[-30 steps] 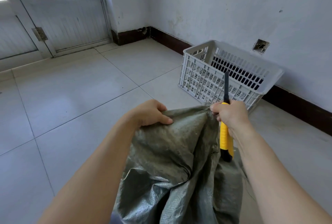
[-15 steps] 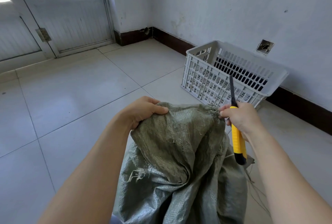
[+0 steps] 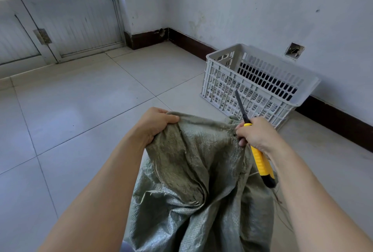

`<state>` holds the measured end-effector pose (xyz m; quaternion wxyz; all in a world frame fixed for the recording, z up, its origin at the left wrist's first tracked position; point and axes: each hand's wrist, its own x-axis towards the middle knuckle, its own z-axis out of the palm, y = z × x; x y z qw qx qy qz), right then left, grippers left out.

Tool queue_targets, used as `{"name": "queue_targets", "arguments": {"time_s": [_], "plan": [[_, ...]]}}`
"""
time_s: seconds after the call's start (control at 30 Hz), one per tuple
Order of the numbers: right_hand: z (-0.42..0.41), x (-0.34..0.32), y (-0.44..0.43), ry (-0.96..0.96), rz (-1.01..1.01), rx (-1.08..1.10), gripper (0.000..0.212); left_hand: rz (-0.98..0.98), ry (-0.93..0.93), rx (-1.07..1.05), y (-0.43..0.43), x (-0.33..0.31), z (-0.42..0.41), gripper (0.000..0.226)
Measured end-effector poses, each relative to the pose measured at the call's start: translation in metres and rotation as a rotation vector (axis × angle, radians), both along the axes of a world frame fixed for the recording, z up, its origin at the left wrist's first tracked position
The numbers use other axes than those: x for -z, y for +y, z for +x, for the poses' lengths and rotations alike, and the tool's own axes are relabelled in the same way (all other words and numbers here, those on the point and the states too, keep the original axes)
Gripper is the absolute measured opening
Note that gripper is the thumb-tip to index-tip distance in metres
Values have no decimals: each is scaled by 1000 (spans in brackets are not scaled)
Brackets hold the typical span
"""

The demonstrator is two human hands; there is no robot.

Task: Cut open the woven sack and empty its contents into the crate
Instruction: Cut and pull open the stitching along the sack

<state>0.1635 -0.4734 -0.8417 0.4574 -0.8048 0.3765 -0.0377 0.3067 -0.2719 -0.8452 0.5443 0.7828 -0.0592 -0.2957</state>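
A grey-green woven sack (image 3: 197,181) hangs in front of me, its frayed top edge stretched between both hands. My left hand (image 3: 156,123) grips the sack's top left corner. My right hand (image 3: 255,136) pinches the top right corner and also holds a yellow utility knife (image 3: 260,163), whose dark blade (image 3: 241,108) points up and away. The white slatted plastic crate (image 3: 256,82) stands on the floor beyond the sack, against the right wall. What the sack contains is hidden.
Pale floor tiles (image 3: 80,110) spread to the left and ahead. A closed door (image 3: 66,21) stands at the back left. A dark skirting board (image 3: 333,122) runs along the right wall, which has a small open hole (image 3: 294,50). Loose threads (image 3: 282,209) trail from the sack.
The hands have pulled apart, stretching the sack's top edge wider. The knife blade has tilted from upright to leaning left. The view has shifted slightly toward the crate.
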Motion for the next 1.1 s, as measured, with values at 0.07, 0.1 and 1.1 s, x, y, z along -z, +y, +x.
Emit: {"name": "queue_targets", "arguments": {"time_s": [0.07,0.1,1.1], "plan": [[2,6,-1,52,-111,-8,5,1,-9,-68,-3,3,-1,6],[2,8,-1,78,-176,-7,7,-2,-13,-92,-5,6,-1,6],[-11,-50,44,34,-170,-396,69,-278,283,84,-5,-24,-15,31]]}}
